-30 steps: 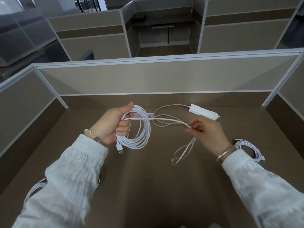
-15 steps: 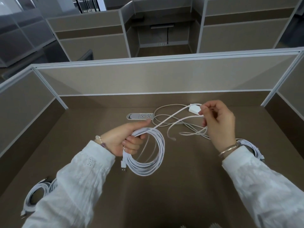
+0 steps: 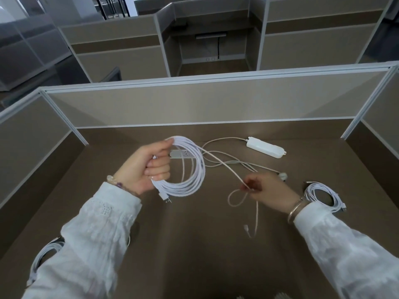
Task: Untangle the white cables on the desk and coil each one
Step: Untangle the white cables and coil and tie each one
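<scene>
The coiled white cable (image 3: 190,169) was gripped in the left hand (image 3: 149,167), its loose tail (image 3: 228,169) pinched by the right hand (image 3: 267,190); the next loop was best laid flat, untwisted, above the desk (image 3: 194,244).

A white cable coil (image 3: 190,169) is held upright above the table (image 3: 194,244), its plug end hanging below. From it a loose strand (image 3: 224,167) runs right, forming a small loop. Right of the coil a second coiled cable (image 3: 323,196) lies flat; a third (image 3: 43,257) lies far left.
</scene>
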`<act>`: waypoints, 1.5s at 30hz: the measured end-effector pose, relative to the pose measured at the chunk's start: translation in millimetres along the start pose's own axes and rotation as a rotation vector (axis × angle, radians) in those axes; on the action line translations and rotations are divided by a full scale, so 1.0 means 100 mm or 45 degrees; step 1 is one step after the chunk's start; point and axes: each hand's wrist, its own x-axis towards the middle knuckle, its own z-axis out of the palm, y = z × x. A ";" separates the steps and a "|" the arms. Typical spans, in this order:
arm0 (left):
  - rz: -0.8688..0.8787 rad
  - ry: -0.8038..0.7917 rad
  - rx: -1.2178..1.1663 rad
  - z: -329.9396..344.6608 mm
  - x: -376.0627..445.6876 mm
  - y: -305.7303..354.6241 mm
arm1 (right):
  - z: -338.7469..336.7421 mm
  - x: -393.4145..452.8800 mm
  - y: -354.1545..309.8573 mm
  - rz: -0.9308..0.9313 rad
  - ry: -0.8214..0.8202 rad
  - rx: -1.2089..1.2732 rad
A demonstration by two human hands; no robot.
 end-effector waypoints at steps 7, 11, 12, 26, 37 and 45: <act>0.228 0.176 -0.132 -0.12 -0.01 0.17 | 0.23 -0.01 0.14 0.279 0.054 0.850; 0.287 0.234 -0.200 -0.24 -0.05 0.21 | 0.28 0.00 0.38 0.448 0.188 0.940; 0.299 0.249 -0.208 -0.26 -0.06 0.21 | 0.30 0.00 0.45 0.472 0.216 0.888; 0.362 0.320 -0.266 -0.32 -0.03 0.16 | 0.85 0.05 1.03 0.852 -0.123 -0.215; 0.108 0.093 -0.068 0.10 0.05 -0.07 | 0.75 0.20 -0.43 0.051 0.128 0.299; 0.097 0.037 -0.091 0.19 0.01 -0.05 | 1.01 0.16 -0.51 0.085 -0.129 0.846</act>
